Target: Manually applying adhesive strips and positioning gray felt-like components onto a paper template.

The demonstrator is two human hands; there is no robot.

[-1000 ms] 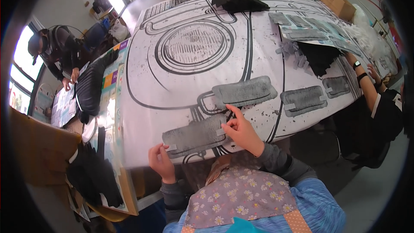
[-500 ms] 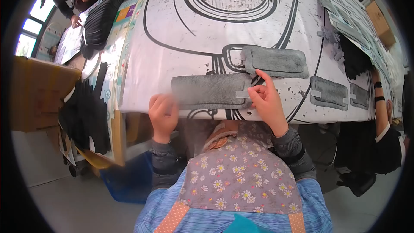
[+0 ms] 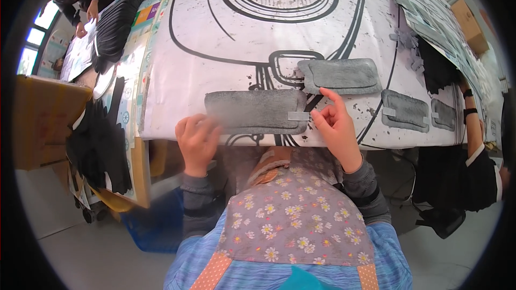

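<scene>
A grey fuzzy fabric pad [image 3: 252, 110], rectangular with rounded right corners, lies flat at the table's near edge. A small pale tag [image 3: 298, 116] sits across its right end. My left hand [image 3: 198, 142] is at the pad's left end, fingers bent toward it. A blur covers those fingertips, so their grip on the pad cannot be made out. Just right of the tag is my right hand [image 3: 337, 129], its index finger stretched out and its thumb apart, holding nothing. That index fingertip reaches the lower edge of a second grey pad [image 3: 346, 75], which lies farther back.
Two smaller grey tagged pads [image 3: 406, 111] lie to the right, near another person's arm [image 3: 473, 113]. Black fabric pieces [image 3: 99, 145] hang over the left side beside a cardboard box [image 3: 45, 123]. A printed white sheet [image 3: 193, 75] covers the table. Someone works at the far left.
The whole view has shifted slightly. My right thumb has come away from the tag a little to the right. My left hand stays by the pad's left end.
</scene>
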